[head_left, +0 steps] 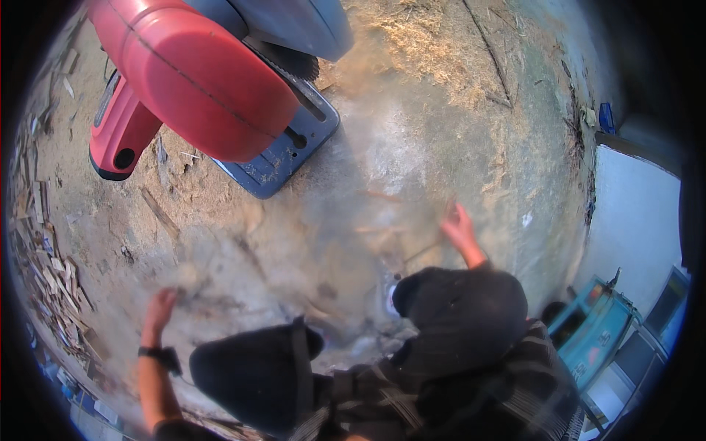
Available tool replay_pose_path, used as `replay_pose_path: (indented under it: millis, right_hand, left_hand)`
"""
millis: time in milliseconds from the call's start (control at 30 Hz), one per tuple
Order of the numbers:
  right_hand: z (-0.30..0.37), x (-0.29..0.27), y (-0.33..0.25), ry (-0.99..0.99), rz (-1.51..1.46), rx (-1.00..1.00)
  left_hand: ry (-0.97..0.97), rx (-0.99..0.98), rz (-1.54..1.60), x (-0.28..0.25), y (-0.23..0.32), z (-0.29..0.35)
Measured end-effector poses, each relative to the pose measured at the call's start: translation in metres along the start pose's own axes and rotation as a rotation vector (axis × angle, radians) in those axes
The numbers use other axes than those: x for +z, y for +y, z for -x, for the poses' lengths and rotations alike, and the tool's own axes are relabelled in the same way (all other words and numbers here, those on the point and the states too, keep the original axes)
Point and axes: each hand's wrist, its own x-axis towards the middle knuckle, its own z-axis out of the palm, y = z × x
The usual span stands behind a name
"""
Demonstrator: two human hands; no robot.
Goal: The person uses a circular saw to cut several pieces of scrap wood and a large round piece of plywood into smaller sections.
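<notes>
A large red circular saw (198,84) fills the upper left of the head view, with a toothed blade (298,62), a grey guard (305,26) and a slotted blue-grey base plate (268,163). Neither of my hands touches it. My left hand (159,307) hangs at the lower left, outside my left knee, with a dark band on the wrist. Its fingers are smeared, and I cannot see how far they close. Ahead of my right knee, my right hand (460,229) is held out over the ground, fingers apart, with nothing visible in it.
Scrap wood pieces (62,294) lie heaped along the left side. Sawdust (419,48) covers ground beyond the saw, and a thin stick (491,55) lies there. At the right stand a white panel (632,220) and a teal metal machine or frame (599,331).
</notes>
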Motion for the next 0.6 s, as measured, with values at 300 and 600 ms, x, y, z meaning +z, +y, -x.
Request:
replay_pose_path:
  millis: [300,600]
  right_hand:
    - [0.121,-0.053,0.041,-0.134,0.132,0.304]
    - [0.279,-0.14,0.042,-0.327,0.146,0.488]
  left_hand:
    - [-0.065,-0.378,0.56,0.059,0.011,0.164]
    - [-0.222,-0.608,0.681,0.107,0.034,0.308]
